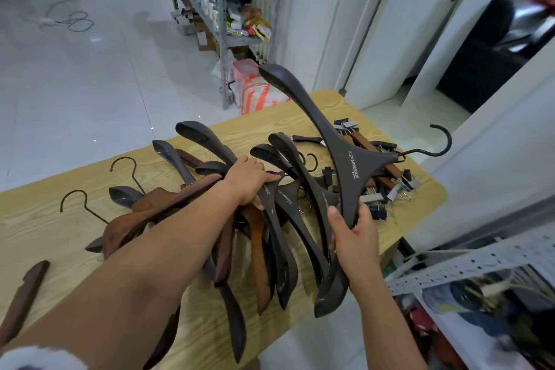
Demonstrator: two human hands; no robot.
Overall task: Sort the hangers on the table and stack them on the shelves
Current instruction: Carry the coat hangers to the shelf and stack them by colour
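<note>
As I look down, head view: both my bare forearms reach out over the wood-grain table [60, 237].
Right hand [354, 237]: curled round the lower arm of a dark grey hanger [345, 159], thumb on its near face. I hold it raised and tilted, one shoulder tip up toward the far rack [222, 9], its black hook [441, 144] out to the right.
Left hand [249, 183]: palm down on the heap of hangers [283, 273], fingers laid over a dark one at its neck, thumb tucked under, so I grip it.
Heap of hangers: dark and brown ones fanned and overlapping across the table's middle.
Clip hangers [390, 186]: piled behind the raised hanger, near the right corner.
Table edges: rounded corner at right. The near edge runs diagonally under my right wrist, and the raised hanger's lower tip hangs past it.
Open room: bare tabletop at left, with two wire hooks [78, 204] and a loose brown piece [24, 294]. White floor lies beyond the far edge.
Shelf [480, 261]: grey perforated metal, just right of my right forearm.
</note>
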